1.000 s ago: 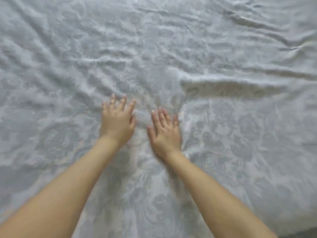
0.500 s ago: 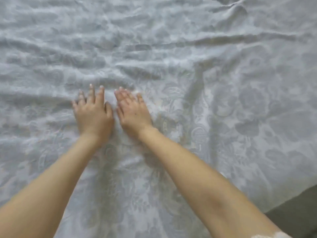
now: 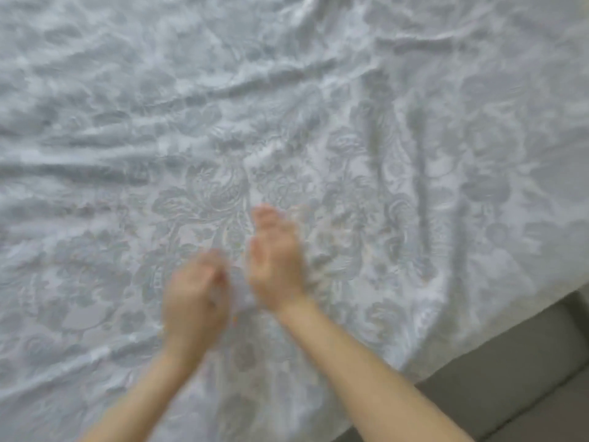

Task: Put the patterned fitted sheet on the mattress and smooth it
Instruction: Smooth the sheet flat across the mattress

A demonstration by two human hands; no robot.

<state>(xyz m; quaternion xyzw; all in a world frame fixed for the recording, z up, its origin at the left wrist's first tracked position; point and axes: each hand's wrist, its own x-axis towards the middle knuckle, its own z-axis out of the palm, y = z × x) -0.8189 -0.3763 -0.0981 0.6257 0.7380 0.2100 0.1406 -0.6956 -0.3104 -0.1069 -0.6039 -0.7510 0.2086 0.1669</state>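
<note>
The pale grey-blue fitted sheet (image 3: pixel 318 138) with a floral damask pattern covers the mattress and fills nearly the whole view. Long wrinkles run across its far and left parts, and two folds run lengthwise at the right. My left hand (image 3: pixel 194 298) is over the sheet near the middle, blurred by motion, its fingers loosely bent. My right hand (image 3: pixel 275 260) is just beside it, slightly farther out, turned partly on its edge with straight fingers. Neither hand seems to hold any cloth.
The mattress edge (image 3: pixel 478 339) runs diagonally across the lower right, with the sheet hanging over it. Beyond it lies a strip of grey-brown floor (image 3: pixel 526 387).
Both hands have drawn back toward me from flat on the sheet and now look lifted and blurred. The view has shifted, so more of the bed edge and floor shows at lower right.
</note>
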